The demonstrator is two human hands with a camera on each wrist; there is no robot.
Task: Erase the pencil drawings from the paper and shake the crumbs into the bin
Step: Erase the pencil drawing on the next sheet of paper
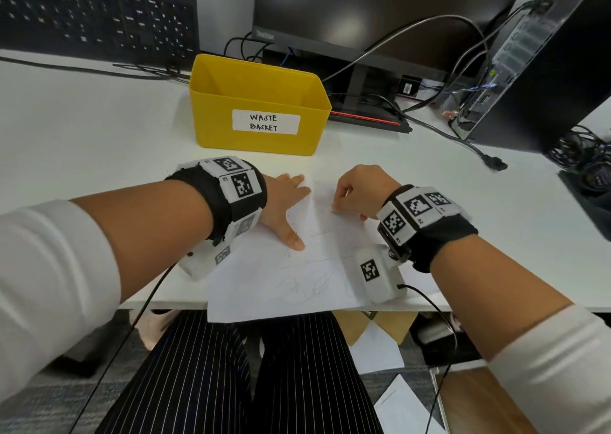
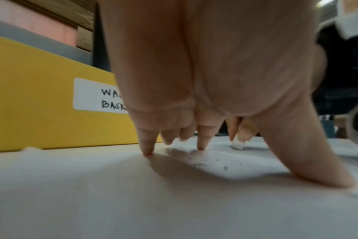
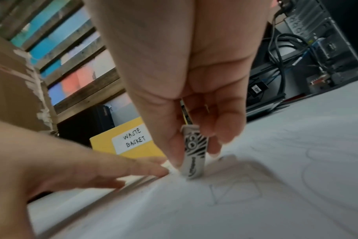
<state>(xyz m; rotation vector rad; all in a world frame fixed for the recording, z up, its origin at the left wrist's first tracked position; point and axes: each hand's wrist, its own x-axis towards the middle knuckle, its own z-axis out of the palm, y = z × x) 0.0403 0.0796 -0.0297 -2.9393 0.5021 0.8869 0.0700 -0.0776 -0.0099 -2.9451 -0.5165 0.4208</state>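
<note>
White desk (image 1: 99, 129) under us, monitor (image 1: 363, 10) at 12 o'clock behind the yellow waste basket (image 1: 258, 103). Our left hand (image 1: 284, 208) presses the paper (image 1: 297, 281) with fingers spread flat; our right hand (image 1: 360, 192) pinches the eraser (image 3: 194, 155), which only the right wrist view shows clearly, its end on the sheet.

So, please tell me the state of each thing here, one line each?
paper: flat on desk, pencil drawings remain
eraser: upright, tip on paper
left hand: flat, pressing paper
right hand: pinching eraser
waste basket: upright, open
monitor: dark
</note>
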